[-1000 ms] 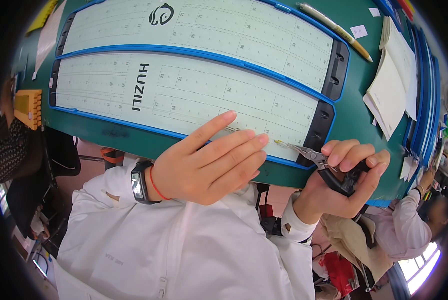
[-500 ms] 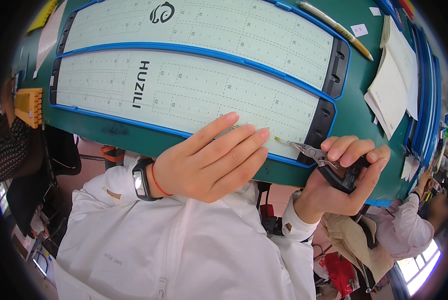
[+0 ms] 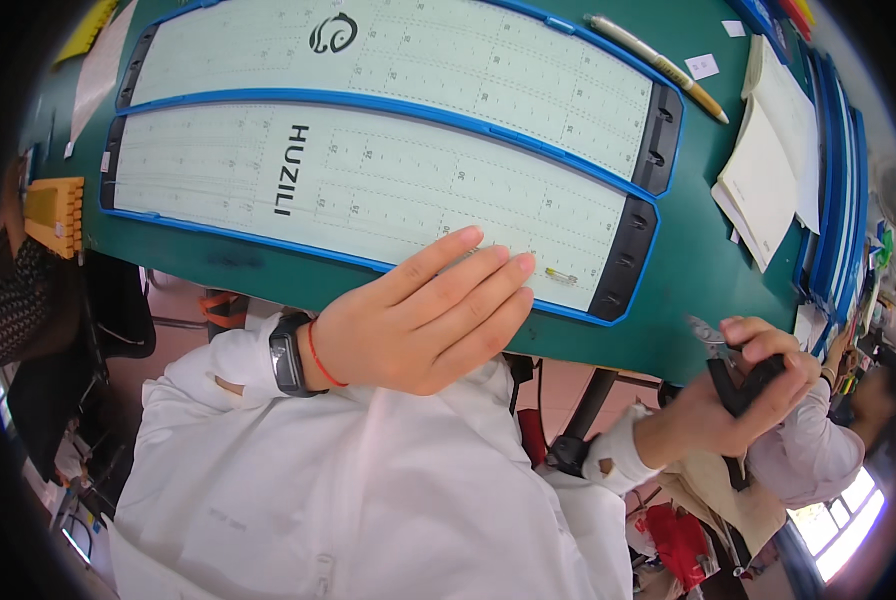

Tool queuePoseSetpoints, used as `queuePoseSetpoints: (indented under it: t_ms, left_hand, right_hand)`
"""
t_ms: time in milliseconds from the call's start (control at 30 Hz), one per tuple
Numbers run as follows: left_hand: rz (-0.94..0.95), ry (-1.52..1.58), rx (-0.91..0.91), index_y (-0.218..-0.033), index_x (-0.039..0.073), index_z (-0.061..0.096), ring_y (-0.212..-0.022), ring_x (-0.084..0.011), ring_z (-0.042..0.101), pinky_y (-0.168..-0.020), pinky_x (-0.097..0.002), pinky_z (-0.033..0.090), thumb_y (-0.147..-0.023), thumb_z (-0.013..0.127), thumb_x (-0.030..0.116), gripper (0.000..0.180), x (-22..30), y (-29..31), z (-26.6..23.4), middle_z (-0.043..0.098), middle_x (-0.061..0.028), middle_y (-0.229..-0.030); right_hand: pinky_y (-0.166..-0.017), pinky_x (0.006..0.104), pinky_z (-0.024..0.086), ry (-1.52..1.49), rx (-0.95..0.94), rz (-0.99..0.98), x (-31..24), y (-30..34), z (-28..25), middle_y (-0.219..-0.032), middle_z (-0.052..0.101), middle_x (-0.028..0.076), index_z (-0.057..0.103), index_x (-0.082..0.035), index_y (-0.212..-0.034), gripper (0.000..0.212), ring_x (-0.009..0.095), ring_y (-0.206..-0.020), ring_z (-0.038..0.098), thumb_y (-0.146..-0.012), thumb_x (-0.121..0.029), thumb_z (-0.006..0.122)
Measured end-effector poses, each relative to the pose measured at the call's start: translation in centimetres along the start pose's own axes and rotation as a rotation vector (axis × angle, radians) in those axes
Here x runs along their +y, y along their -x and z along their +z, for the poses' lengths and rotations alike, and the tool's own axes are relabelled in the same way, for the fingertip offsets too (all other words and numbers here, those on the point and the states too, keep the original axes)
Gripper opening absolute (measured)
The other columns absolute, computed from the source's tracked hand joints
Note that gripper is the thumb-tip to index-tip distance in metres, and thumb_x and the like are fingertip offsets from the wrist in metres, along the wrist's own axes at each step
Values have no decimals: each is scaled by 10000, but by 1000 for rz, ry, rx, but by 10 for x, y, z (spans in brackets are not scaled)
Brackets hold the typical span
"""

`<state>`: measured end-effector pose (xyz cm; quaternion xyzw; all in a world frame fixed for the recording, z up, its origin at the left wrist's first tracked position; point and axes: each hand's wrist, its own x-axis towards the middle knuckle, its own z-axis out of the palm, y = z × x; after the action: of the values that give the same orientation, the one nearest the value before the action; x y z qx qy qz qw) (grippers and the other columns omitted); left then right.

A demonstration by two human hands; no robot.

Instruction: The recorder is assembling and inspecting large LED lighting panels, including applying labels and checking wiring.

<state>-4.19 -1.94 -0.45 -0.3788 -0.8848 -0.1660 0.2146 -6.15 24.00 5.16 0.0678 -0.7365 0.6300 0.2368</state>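
Note:
My left hand [image 3: 428,315] lies with its fingers stretched out over the near edge of a long, shallow blue-rimmed case [image 3: 408,170] with a pale, printed inner sheet. Just right of its fingertips, a small slim yellow-green piece [image 3: 560,275] rests on that sheet, near the case's dark right end; its kind is too small to make out. Off the table's right front edge, my right hand [image 3: 733,395] grips a pair of pliers [image 3: 710,335] by the black handles. Their metal jaws point up and left, apart from the case.
A second blue-rimmed case [image 3: 528,75] adjoins the first behind it. Beyond lie a pen [image 3: 658,68] and a small white label [image 3: 701,66] on the green table [image 3: 703,260]. An open notebook [image 3: 758,180] and stacked blue cases [image 3: 836,190] are at right. Another person [image 3: 808,450] sits there.
My right hand has drawn the pliers right and down, away from the case and the yellow-green piece. That piece stays on the sheet. My left hand has hardly moved.

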Motion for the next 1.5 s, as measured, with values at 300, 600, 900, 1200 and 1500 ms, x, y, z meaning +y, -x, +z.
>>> queuePoseSetpoints:
  t_ms: [300, 600, 900, 1200, 1500]
  left_hand:
    - [-188, 235, -39, -960, 23, 642, -965, -246, 607, -988, -474, 405, -728, 665, 19, 234, 4, -12, -13, 656, -103, -1056]
    - [-191, 289, 40, -857, -8, 634, -829, -240, 629, -972, -486, 434, -717, 677, -58, 154, 10, -27, -13, 671, -104, -927]
    - [-208, 319, -46, -962, -10, 624, -939, -283, 608, -962, -485, 431, -753, 649, -20, 211, 8, -25, -29, 649, -136, -998]
    - [-298, 319, -86, -1051, 4, 619, -1050, -321, 570, -903, -385, 451, -732, 636, 1, 319, -22, 19, -49, 623, -140, -1114]
    - [-241, 797, 3, -1112, 59, 630, -1148, -291, 538, -1020, -441, 371, -736, 625, 14, 379, -17, 28, -63, 609, -113, -1181]
  right_hand:
    - [-1047, 415, 252, 878, -227, -24, -9, 14, -19, -1227, 563, 84, 633, -87, -1091, 428, 303, -1260, 416, -713, -237, 769]
    - [-959, 377, 380, 1203, 447, 52, 21, 74, -207, -1135, 594, 136, 645, -49, -1074, 236, 288, -1093, 540, -849, -115, 621]
    - [-915, 376, 408, 1275, 518, 108, 36, 81, -227, -1102, 593, 105, 690, -68, -854, 115, 284, -1055, 548, -748, -107, 714]
    - [-834, 294, 461, 638, 768, 249, 82, 86, -293, -997, 642, 54, 645, -18, -1034, 192, 153, -898, 571, -876, -125, 628]
    - [-799, 376, 441, 681, 34, -256, -38, 49, -46, -790, 604, 77, 585, -17, -811, 48, 243, -849, 573, -814, -61, 605]
